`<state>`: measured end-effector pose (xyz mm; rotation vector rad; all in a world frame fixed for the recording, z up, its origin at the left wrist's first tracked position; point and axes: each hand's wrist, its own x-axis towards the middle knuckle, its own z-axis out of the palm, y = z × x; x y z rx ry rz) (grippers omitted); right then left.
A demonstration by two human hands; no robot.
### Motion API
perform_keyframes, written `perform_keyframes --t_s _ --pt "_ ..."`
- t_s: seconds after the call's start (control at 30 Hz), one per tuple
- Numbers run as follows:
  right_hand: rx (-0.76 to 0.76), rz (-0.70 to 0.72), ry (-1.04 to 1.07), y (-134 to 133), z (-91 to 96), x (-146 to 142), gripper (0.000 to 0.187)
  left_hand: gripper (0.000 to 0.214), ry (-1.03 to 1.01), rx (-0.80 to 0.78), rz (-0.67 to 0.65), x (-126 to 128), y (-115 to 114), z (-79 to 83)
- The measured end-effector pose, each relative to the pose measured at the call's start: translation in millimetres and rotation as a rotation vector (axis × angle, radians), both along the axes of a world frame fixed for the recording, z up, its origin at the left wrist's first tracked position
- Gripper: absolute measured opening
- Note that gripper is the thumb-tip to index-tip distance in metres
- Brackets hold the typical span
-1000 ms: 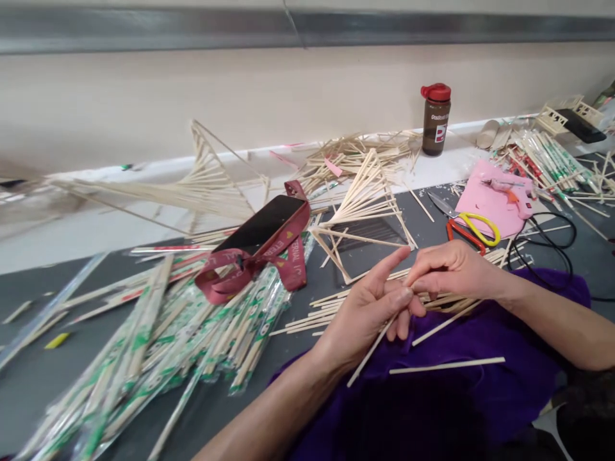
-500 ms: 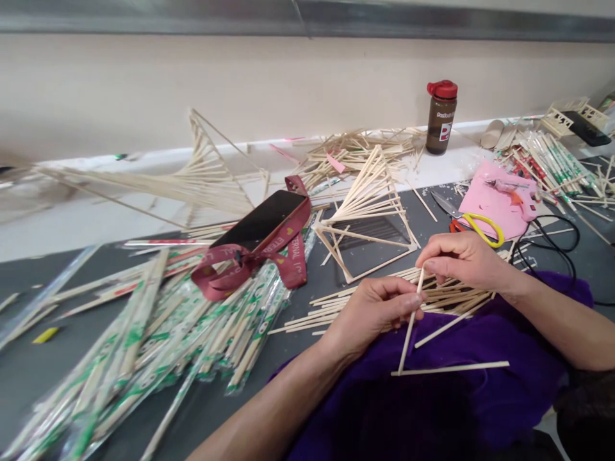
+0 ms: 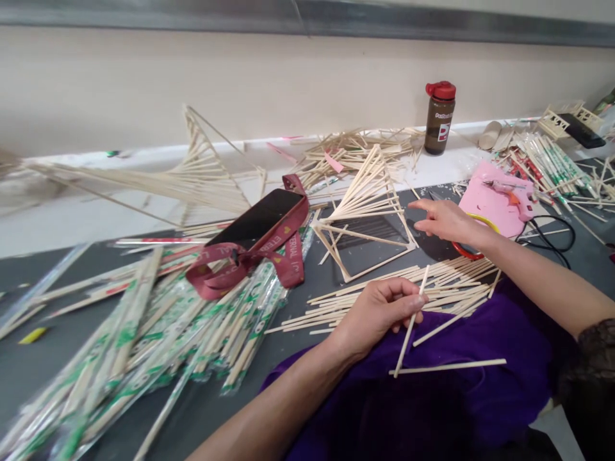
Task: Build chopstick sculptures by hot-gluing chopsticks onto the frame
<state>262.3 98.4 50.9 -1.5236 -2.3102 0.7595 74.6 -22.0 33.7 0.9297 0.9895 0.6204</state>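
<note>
- Across the frame we see a grey tabletop (image 3: pixel 29 368), strewn with sticks.
- In the lower left we see a broad heap of wrapped chopsticks (image 3: pixel 144 358).
- Purple cloth (image 3: pixel 523 346) spreads over the lower right, below our hands.
- Right of the frame's centre stands an open stick frame (image 3: pixel 360 198), its sticks fanning up to a peak.
- Below it we see a row of loose sticks (image 3: pixel 446 285), partly behind our left hand.
- Our left hand (image 3: pixel 379 314), just below and right of centre, pinches one stick between thumb and fingers.
- Our right hand (image 3: pixel 444 221), right of centre, is released, fingers extended leftward near the stick frame's right edge; the scissors (image 3: pixel 483 221) lie partly hidden beneath it and its wrist.
- The pinched stick (image 3: pixel 405 344) slants: a shorter end juts above our thumb tip, a longer part runs down leftward. Its lower end crosses the left end of a lying stick (image 3: pixel 456 366) at lower right; whether they touch, we cannot tell.
</note>
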Motion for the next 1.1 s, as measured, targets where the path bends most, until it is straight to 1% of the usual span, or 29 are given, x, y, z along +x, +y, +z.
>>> perform_keyframes --t_s 0.1,0.17,0.23,0.3,0.47,0.57,0.67,0.8,0.9,0.97,1.1 --pt "0.031 0.077 -0.050 11 -3.6 -6 0.037 0.040 0.002 -0.004 -0.030 0 0 -0.8" --pt "0.049 0.111 -0.058 16 -5.4 -9 0.026 0.039 0.005 -0.004 -0.015 0 1 -1.4" --pt "0.048 0.105 -0.040 20 -6.4 -10 0.021 0.037 0.006 -0.006 0.012 -1 1 -2.2" --pt "0.037 0.038 0.022 25 -7.1 -7 0.021 0.037 0.001 -0.008 0.020 -1 0 -3.3" --pt "0.032 -0.232 0.217 35 -8.1 14 0.023 0.035 -0.006 -0.006 0.005 -2 1 -6.2" --pt "0.054 -0.348 0.231 40 -5.2 30 0.022 0.033 -0.001 -0.005 0.004 -1 1 -6.3" --pt "0.104 -0.422 0.164 43 -1.5 45 0.022 0.033 0.001 0.001 0.003 -1 2 -6.0" --pt "0.218 -0.484 0.072 48 -2.5 68 0.023 0.034 0.019 0.013 -0.005 -1 3 -7.0" --pt "0.208 -0.538 0.066 49 -6.5 83 0.022 0.035 0.029 0.041 -0.014 -2 2 -6.5" --pt "0.221 -0.526 0.039 47 -8.1 88 0.020 0.032 0.031 0.101 -0.009 -3 0 -4.0" --pt "0.250 -0.444 -0.090 37 -6.5 93 0.021 0.023 0.089 0.284 0.035 -5 -4 3.7"
